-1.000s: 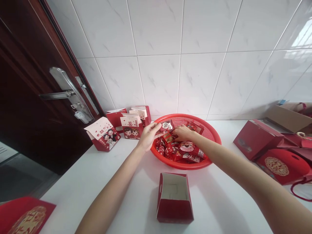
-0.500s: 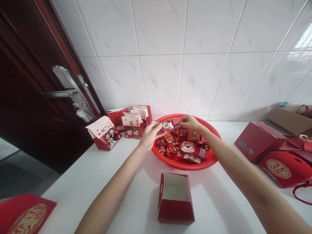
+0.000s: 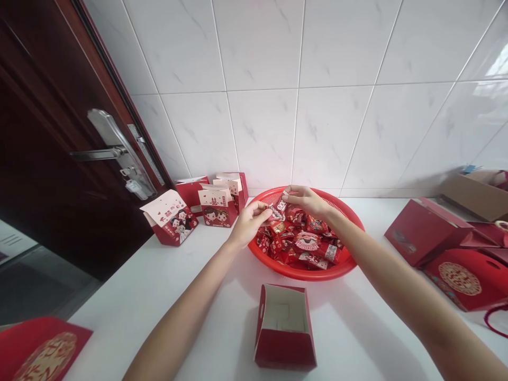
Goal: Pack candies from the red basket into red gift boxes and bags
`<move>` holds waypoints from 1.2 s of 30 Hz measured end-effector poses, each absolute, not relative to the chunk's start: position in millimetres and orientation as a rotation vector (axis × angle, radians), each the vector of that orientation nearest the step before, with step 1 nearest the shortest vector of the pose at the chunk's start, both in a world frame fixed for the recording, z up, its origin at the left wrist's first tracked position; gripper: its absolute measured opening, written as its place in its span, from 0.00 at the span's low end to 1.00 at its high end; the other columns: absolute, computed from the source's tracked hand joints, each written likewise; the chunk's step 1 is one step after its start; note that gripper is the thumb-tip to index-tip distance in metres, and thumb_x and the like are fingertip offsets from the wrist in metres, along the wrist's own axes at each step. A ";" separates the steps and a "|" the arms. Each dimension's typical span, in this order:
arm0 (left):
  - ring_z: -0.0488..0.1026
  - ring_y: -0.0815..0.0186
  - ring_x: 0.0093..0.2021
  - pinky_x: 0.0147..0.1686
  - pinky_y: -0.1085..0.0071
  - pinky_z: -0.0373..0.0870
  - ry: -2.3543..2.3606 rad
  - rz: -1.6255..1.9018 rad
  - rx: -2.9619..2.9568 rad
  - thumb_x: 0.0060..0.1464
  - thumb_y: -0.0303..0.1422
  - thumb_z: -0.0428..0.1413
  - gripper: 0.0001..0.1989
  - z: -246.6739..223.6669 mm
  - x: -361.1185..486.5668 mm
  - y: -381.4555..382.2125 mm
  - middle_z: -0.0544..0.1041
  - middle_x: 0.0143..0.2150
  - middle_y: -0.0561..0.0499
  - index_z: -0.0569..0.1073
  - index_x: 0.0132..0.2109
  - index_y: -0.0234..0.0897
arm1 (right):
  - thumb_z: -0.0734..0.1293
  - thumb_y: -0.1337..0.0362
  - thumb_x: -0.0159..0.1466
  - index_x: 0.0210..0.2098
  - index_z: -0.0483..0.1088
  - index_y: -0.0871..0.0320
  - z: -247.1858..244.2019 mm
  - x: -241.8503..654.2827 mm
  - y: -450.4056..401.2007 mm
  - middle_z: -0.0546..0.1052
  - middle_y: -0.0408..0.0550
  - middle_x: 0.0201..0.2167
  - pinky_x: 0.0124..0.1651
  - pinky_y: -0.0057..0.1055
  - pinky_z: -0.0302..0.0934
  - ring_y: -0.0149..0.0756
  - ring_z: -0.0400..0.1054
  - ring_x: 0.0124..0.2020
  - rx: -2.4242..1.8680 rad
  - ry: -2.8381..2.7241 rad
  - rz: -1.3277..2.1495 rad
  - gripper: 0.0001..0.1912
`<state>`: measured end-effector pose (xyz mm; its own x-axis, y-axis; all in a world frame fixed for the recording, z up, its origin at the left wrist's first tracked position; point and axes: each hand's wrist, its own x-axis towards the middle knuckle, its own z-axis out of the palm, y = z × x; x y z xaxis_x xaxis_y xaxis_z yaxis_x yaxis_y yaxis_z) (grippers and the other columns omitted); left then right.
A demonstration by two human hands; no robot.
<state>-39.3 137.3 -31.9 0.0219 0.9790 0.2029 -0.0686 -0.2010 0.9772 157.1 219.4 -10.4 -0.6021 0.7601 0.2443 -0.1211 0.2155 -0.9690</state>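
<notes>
Over the far left part of a red plastic basket (image 3: 304, 274), my left hand (image 3: 248, 225) pinches a small red-and-white wrapped candy (image 3: 275, 214). My right hand (image 3: 305, 200) is closed on another wrapped candy (image 3: 282, 202), its fingertips close to the left hand's. Below both hands, the basket holds a heap of red wrapped candies (image 3: 307, 241) of several sizes. In front of the basket stands an open dark-red box (image 3: 284, 349); its pale inside shows with nothing in it.
Several printed gift boxes (image 3: 174, 219) stand at the back left by the tiled wall. Red boxes (image 3: 460, 278) and a brown carton (image 3: 476, 193) crowd the right side. Another red box (image 3: 47, 346) is at the near left corner. A door handle (image 3: 99, 153) juts out at left.
My right hand has come slightly left and up, and a candy now shows in its fingers. The left hand has shifted a little, with its candy turned and lower.
</notes>
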 end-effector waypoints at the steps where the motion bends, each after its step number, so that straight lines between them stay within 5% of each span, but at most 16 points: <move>1: 0.76 0.67 0.32 0.42 0.63 0.79 1.039 1.369 1.317 0.42 0.45 0.71 0.21 -31.8 -39.6 137.3 0.76 0.32 0.54 0.75 0.35 0.35 | 0.80 0.47 0.51 0.32 0.71 0.59 -10.9 156.0 218.3 0.77 0.43 0.26 0.32 0.31 0.68 0.32 0.72 0.27 -0.601 -1.736 1.490 0.24; 10: 0.78 0.64 0.35 0.41 0.65 0.77 1.058 1.392 1.269 0.40 0.42 0.72 0.23 -28.8 -37.0 136.6 0.79 0.32 0.52 0.78 0.42 0.36 | 0.78 0.44 0.53 0.34 0.69 0.57 -7.5 152.5 210.9 0.77 0.42 0.27 0.30 0.30 0.68 0.32 0.72 0.27 -0.600 -1.806 1.402 0.26; 16: 0.76 0.64 0.36 0.37 0.68 0.75 1.099 1.475 1.259 0.37 0.47 0.72 0.25 -29.7 -37.7 137.8 0.79 0.35 0.51 0.79 0.38 0.35 | 0.53 0.41 0.72 0.40 0.69 0.58 -13.6 159.5 225.9 0.80 0.56 0.42 0.42 0.34 0.72 0.40 0.77 0.41 -0.909 -2.105 1.033 0.28; 21: 0.76 0.65 0.36 0.38 0.69 0.74 1.100 1.473 1.235 0.37 0.46 0.72 0.24 -29.5 -38.9 137.8 0.78 0.34 0.52 0.78 0.38 0.36 | 0.70 0.57 0.66 0.45 0.75 0.57 -40.1 166.2 241.8 0.81 0.56 0.45 0.53 0.43 0.68 0.49 0.75 0.49 -1.331 -2.452 0.726 0.12; 27: 0.76 0.65 0.35 0.36 0.70 0.73 1.102 1.467 1.250 0.38 0.44 0.72 0.23 -30.0 -39.3 138.1 0.79 0.33 0.52 0.79 0.39 0.36 | 0.68 0.57 0.70 0.60 0.68 0.57 -53.3 151.8 237.3 0.72 0.55 0.60 0.59 0.52 0.66 0.46 0.70 0.57 -1.581 -2.762 0.469 0.21; 32: 0.76 0.64 0.36 0.37 0.69 0.73 1.084 1.456 1.265 0.40 0.44 0.71 0.21 -30.1 -40.2 135.9 0.80 0.35 0.51 0.79 0.38 0.36 | 0.67 0.60 0.70 0.54 0.73 0.57 -40.6 145.6 227.6 0.77 0.52 0.53 0.56 0.46 0.67 0.44 0.73 0.52 -1.484 -2.862 0.426 0.15; 36: 0.77 0.64 0.36 0.38 0.69 0.73 1.073 1.453 1.263 0.41 0.43 0.71 0.20 -31.0 -40.2 134.8 0.80 0.34 0.51 0.79 0.39 0.36 | 0.67 0.67 0.65 0.46 0.76 0.56 -38.2 139.2 220.0 0.80 0.55 0.47 0.54 0.45 0.63 0.51 0.73 0.51 -1.470 -2.851 0.324 0.11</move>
